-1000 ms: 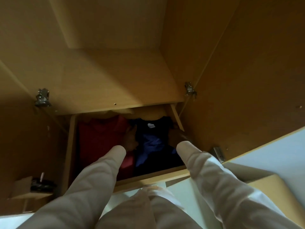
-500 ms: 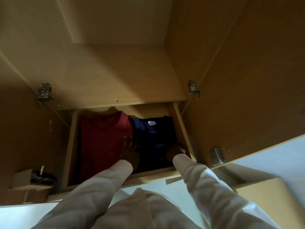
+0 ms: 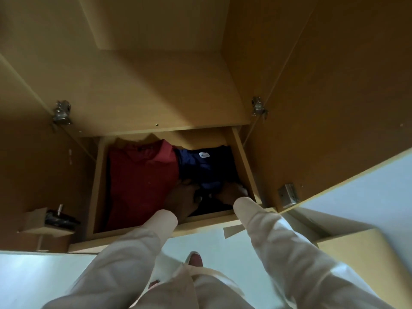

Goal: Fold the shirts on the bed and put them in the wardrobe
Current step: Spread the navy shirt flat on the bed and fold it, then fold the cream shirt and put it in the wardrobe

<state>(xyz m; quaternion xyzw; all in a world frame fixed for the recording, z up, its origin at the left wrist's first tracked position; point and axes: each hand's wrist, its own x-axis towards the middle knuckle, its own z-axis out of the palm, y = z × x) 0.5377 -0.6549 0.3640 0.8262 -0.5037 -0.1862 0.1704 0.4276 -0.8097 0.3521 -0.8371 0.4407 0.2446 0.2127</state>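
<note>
Your navy shirt [image 3: 206, 169] carries a white neck label [image 3: 204, 155] with blue print too small to read. The shirt lies folded in the right half of the wardrobe [image 3: 156, 92] drawer [image 3: 243, 161], collar toward the back, long axis running front to back. The red shirt [image 3: 140, 184] lies just beside it on the left, its collar also toward the back. Your left hand [image 3: 181, 200] and right hand [image 3: 230, 195] both meet the navy shirt's near end. Shadow hides your fingers, so I cannot tell whether they pinch the cloth or lie flat on it.
</note>
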